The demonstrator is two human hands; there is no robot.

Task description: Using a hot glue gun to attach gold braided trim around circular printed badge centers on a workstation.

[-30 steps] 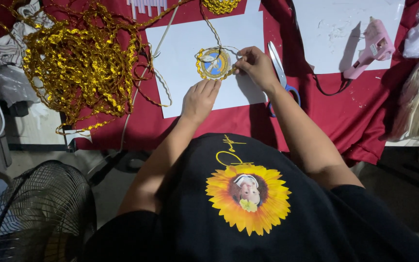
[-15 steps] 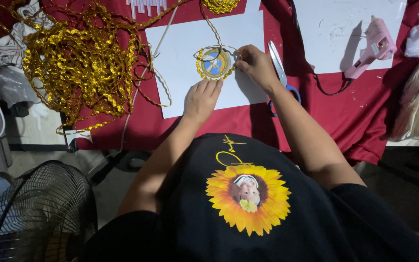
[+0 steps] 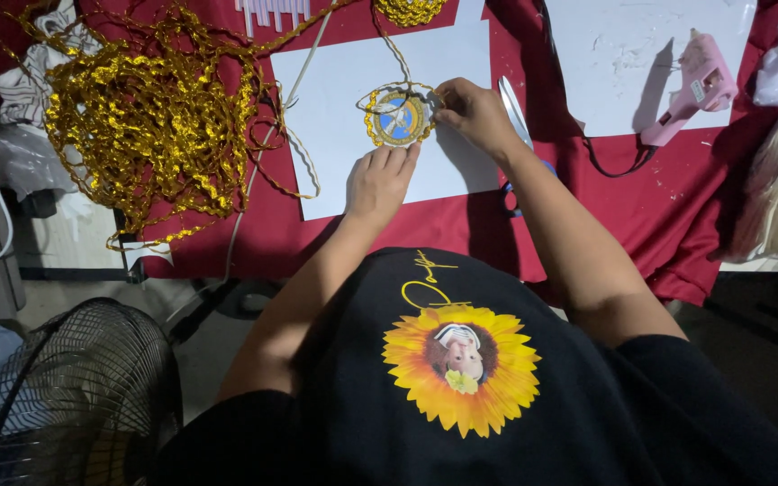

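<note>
The round medallion (image 3: pixel 398 118) lies flat on a white sheet (image 3: pixel 335 117) on the red-clothed worktop (image 3: pixel 335 236), just ahead of the left hand (image 3: pixel 378 180) and touching the fingertips of the right hand (image 3: pixel 472 110). The left hand's fingers are straight and pressed together, flat on the sheet just below the disc, steadying the paper without gripping anything. The right hand's fingers are bunched at the disc's right edge, pinching the gold trim (image 3: pixel 373 112) against the rim.

As far as can be judged, gold trim already follows the left and lower rim, and the stretch under the right fingers is the part being pressed down; whether the ring is closed cannot be told. A loose tail of trim runs away beyond the fingers toward the far edge, uncut.

Well left of the left hand sits a big tangle of gold ribbon (image 3: pixel 137 117). Right of the right hand lie scissors (image 3: pixel 515 112), and farther right a pink glue gun (image 3: pixel 691 85).
</note>
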